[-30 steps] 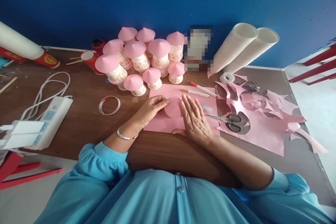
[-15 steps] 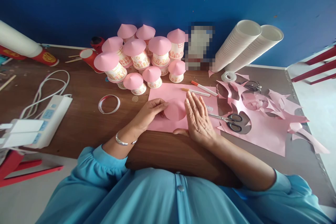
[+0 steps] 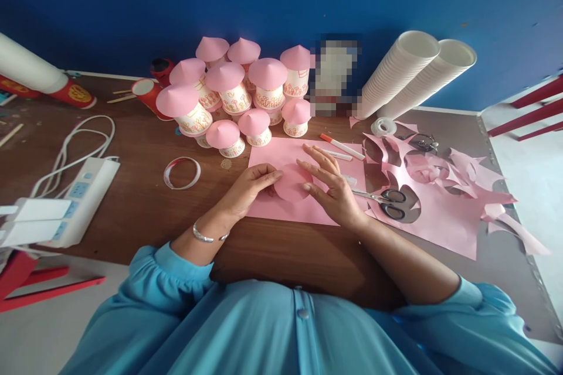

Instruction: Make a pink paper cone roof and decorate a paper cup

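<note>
One pink sheet, centre frame. Over it we log two hands, apart from each other: right hand loose, fingers spread; left hand pinched. Scissors, right of centre. Round pink paper, mid-frame: left grips its left edge, right's fingers at its right; pressing or not, we can't tell.

No text is readable: the gold mark on the red cup toward ten o'clock is too small to make out.
</note>
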The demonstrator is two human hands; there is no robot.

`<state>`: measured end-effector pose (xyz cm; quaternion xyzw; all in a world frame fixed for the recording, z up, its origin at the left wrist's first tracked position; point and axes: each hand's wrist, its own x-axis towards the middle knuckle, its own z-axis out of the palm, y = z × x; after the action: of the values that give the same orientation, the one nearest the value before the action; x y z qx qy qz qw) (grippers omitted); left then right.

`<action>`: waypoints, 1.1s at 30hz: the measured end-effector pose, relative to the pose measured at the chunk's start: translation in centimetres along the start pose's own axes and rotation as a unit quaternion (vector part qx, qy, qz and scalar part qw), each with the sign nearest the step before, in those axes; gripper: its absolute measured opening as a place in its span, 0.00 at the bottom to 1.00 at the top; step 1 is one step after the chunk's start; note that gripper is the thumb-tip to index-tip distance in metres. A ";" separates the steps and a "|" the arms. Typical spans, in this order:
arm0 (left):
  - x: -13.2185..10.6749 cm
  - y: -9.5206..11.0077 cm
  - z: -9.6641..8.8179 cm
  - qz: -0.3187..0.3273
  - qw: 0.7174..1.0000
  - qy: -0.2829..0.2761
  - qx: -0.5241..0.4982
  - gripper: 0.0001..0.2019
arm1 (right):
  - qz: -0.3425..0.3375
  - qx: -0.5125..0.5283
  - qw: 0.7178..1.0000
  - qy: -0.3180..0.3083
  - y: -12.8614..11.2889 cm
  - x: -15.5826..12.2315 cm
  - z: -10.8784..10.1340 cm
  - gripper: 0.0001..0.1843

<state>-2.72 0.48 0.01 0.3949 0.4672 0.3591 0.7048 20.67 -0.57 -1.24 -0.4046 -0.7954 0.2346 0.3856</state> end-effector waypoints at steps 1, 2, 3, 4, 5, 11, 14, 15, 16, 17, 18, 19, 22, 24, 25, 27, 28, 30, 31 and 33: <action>0.0 0.0 0.0 -0.006 1.000 0.000 -0.003 0.21 | 0.010 0.013 1.000 -0.005 0.3 0.0 0.1 0.25; 0.0 0.0 0.0 -0.011 1.000 0.000 -0.006 0.21 | 0.019 0.021 1.000 -0.010 0.5 0.0 0.1 0.26; 0.1 0.0 0.0 -0.014 1.000 -0.001 -0.008 0.21 | 0.025 0.026 0.999 -0.015 0.8 -0.1 0.2 0.27; 0.1 0.0 0.0 -0.016 1.000 -0.001 -0.009 0.21 | 0.028 0.027 0.999 -0.020 1.0 -0.1 0.2 0.28; 0.1 0.0 0.0 -0.016 1.000 -0.001 -0.010 0.21 | 0.029 0.027 0.999 -0.026 1.1 -0.2 0.3 0.29; 0.0 0.0 0.0 -0.020 1.000 0.004 -0.011 0.21 | 0.039 0.045 0.998 -0.028 1.3 -0.2 -0.1 0.33; 0.0 0.0 0.0 -0.008 1.000 0.000 -0.016 0.21 | 0.031 0.043 0.998 -0.028 0.9 -0.1 -0.5 0.36; 0.0 0.1 0.0 -0.004 1.000 0.000 -0.016 0.21 | 0.025 0.039 0.998 -0.032 0.7 0.0 -0.7 0.38; 0.0 0.1 0.0 -0.001 1.000 -0.001 -0.015 0.21 | 0.021 0.034 0.998 -0.038 0.6 0.1 -0.7 0.39; 0.0 0.1 0.1 -0.001 1.000 -0.002 -0.014 0.21 | 0.018 0.029 0.999 -0.042 0.4 0.2 -0.7 0.39; 0.0 0.1 0.1 -0.001 1.000 -0.002 -0.013 0.21 | 0.016 0.026 0.998 -0.046 0.2 0.4 -0.6 0.40; 0.0 0.1 0.1 -0.002 1.000 -0.002 -0.011 0.21 | 0.014 0.023 0.998 -0.049 0.1 0.5 -0.5 0.39; 0.0 0.2 0.1 -0.005 1.000 0.001 -0.005 0.21 | 0.014 0.012 0.999 -0.048 -0.1 0.7 -0.1 0.33; 0.0 0.3 0.1 -0.007 1.000 0.003 -0.001 0.21 | 0.013 0.002 0.999 -0.043 -0.2 0.7 0.1 0.29; 0.0 0.3 0.2 -0.008 1.000 0.003 0.000 0.21 | 0.011 -0.004 0.999 -0.039 -0.2 0.6 0.1 0.28; 0.0 0.4 0.2 -0.011 1.000 0.000 0.000 0.21 | 0.004 -0.017 0.999 -0.031 -0.3 0.6 0.1 0.30; 0.1 0.4 0.3 -0.012 1.000 -0.002 -0.001 0.21 | -0.001 -0.025 0.999 -0.028 -0.4 0.5 0.1 0.32; 0.2 0.4 0.2 -0.006 1.000 -0.003 -0.001 0.21 | -0.008 -0.040 0.999 -0.029 -0.6 0.5 0.0 0.33; 0.3 0.4 0.2 0.004 1.000 -0.001 0.004 0.21 | -0.011 -0.046 0.998 -0.033 -0.6 0.5 0.0 0.33; 0.4 0.4 0.1 0.041 0.998 0.020 0.034 0.21 | -0.015 -0.054 0.998 -0.037 -0.7 0.5 0.1 0.30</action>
<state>-2.60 0.99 0.22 0.4301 0.4768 0.3791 0.6663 20.06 -0.57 -0.57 -0.4041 -0.8267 0.2003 0.3365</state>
